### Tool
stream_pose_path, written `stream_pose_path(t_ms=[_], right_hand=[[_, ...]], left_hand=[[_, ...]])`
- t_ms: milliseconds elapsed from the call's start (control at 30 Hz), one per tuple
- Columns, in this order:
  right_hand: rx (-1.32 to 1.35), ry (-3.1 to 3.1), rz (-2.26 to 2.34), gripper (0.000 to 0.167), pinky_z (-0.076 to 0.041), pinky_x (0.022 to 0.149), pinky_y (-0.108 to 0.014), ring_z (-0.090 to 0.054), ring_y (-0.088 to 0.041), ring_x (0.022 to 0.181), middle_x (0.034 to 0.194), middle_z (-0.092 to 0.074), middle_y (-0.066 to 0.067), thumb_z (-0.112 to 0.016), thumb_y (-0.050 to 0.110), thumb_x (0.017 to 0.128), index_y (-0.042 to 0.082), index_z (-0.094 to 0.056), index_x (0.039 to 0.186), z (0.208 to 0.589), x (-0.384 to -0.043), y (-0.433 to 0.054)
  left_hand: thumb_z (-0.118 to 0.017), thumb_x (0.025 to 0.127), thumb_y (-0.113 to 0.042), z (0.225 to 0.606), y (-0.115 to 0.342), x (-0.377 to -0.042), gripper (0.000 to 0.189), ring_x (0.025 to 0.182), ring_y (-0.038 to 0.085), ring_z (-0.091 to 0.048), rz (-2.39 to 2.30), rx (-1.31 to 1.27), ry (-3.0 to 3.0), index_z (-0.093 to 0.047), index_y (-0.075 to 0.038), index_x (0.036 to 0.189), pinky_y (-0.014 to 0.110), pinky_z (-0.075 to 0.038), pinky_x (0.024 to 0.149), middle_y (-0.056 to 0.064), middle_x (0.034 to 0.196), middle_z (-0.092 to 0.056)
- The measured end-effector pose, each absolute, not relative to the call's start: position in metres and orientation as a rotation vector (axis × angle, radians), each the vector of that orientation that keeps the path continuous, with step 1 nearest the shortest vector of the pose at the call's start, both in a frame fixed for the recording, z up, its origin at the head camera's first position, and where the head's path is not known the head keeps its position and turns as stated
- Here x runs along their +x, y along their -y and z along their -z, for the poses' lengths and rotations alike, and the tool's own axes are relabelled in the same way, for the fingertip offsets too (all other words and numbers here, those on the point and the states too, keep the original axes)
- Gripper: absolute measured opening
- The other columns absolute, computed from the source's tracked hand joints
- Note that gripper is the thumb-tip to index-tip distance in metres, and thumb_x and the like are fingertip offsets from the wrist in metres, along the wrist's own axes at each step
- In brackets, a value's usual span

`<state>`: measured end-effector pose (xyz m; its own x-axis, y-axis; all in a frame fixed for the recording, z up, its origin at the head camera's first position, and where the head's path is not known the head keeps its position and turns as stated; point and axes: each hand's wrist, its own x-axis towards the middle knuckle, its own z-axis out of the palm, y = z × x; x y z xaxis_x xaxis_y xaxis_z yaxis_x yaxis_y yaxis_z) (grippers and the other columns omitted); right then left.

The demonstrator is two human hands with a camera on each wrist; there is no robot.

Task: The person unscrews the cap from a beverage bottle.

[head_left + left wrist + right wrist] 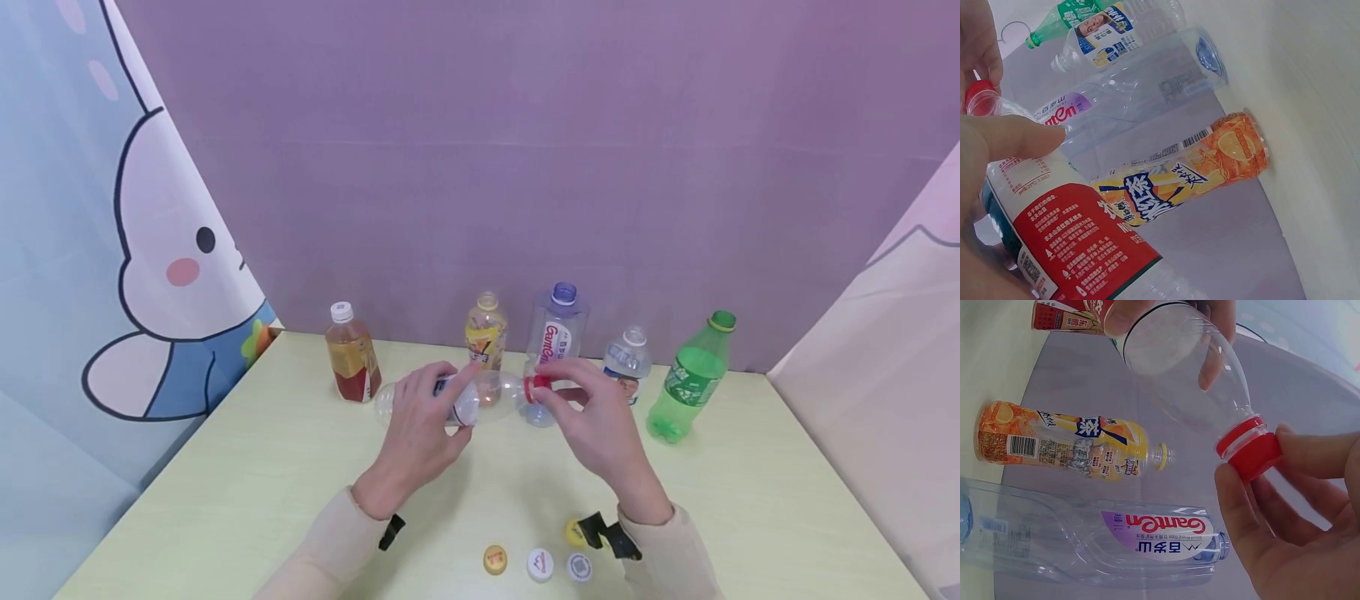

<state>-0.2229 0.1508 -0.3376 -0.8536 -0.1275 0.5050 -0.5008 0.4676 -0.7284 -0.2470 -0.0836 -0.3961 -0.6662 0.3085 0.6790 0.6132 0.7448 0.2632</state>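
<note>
My left hand [423,421] grips a clear plastic bottle [1188,369] round its body, holding it on its side over the table with the neck pointing right. A red and white label [1079,234] wraps the bottle. My right hand [603,421] pinches a red cap [1255,456] at the bottle's mouth between thumb and fingers. A red ring [1239,434] circles the neck, with a narrow gap between it and the cap. Just behind the held bottle stand an uncapped orange tea bottle [487,329] and a large uncapped clear Ganten bottle [557,333].
An amber drink bottle [352,358] with a white cap stands at the left. Towards the right are a small uncapped clear bottle [628,360] and an uncapped green bottle [690,383]. Near the front lie an orange cap [495,559], white caps [540,564] and a yellow cap [574,532].
</note>
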Motion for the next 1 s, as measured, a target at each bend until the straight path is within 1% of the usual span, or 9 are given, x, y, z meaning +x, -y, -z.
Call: stream_pose_path(t_ms=[133,333,500,733,1000], right_hand=[[0.518,2.380,-1.348,0.033,-0.057,0.092,-0.041,-0.068,-0.025,0.105,0.115,-0.068,-0.008,-0.077,0.002,0.088,0.003,-0.071,0.121,0.3373,-0.2232,-0.1502],[0.493,2.432,-1.330,0.035,-0.058,0.090,-0.041,-0.068,-0.027,0.107,0.116,-0.069,-0.009,-0.076,0.004,0.090,0.002,-0.069,0.125,0.3342,-0.2219,-0.1506],[0.531,2.400,-1.360,0.035,-0.059,0.088,-0.039,-0.066,-0.026,0.108,0.116,-0.070,-0.007,-0.076,0.002,0.089,0.004,-0.070,0.123,0.3347,-0.2209,-0.1526],[0.571,2.329,-1.399,0.035,-0.058,0.088,-0.037,-0.069,-0.025,0.102,0.114,-0.071,-0.007,-0.077,-0.003,0.087,0.003,-0.070,0.120,0.3354,-0.2201,-0.1560],[0.541,2.385,-1.342,0.033,-0.059,0.086,-0.038,-0.068,-0.024,0.102,0.112,-0.070,-0.005,-0.077,-0.003,0.086,0.005,-0.070,0.118,0.3389,-0.2214,-0.1585]], left_hand=[[-0.093,0.067,-0.008,0.3959,0.0845,-0.2472,0.089,0.117,0.037,-0.052,0.634,-0.680,2.307,-0.054,-0.021,0.145,0.057,-0.040,0.097,0.016,0.128,-0.054],[-0.092,0.067,-0.008,0.3956,0.0848,-0.2480,0.088,0.116,0.037,-0.052,0.624,-0.685,2.302,-0.054,-0.021,0.145,0.056,-0.041,0.096,0.016,0.128,-0.054],[-0.092,0.068,-0.009,0.3967,0.0851,-0.2475,0.087,0.116,0.038,-0.052,0.637,-0.682,2.313,-0.053,-0.021,0.145,0.057,-0.041,0.097,0.017,0.128,-0.054],[-0.093,0.070,-0.013,0.3963,0.0871,-0.2487,0.086,0.116,0.037,-0.052,0.670,-0.644,2.329,-0.053,-0.018,0.146,0.058,-0.040,0.097,0.017,0.128,-0.053],[-0.093,0.068,-0.011,0.3946,0.0922,-0.2553,0.086,0.107,0.036,-0.055,0.671,-0.621,2.276,-0.053,-0.014,0.144,0.057,-0.043,0.092,0.018,0.122,-0.054]])
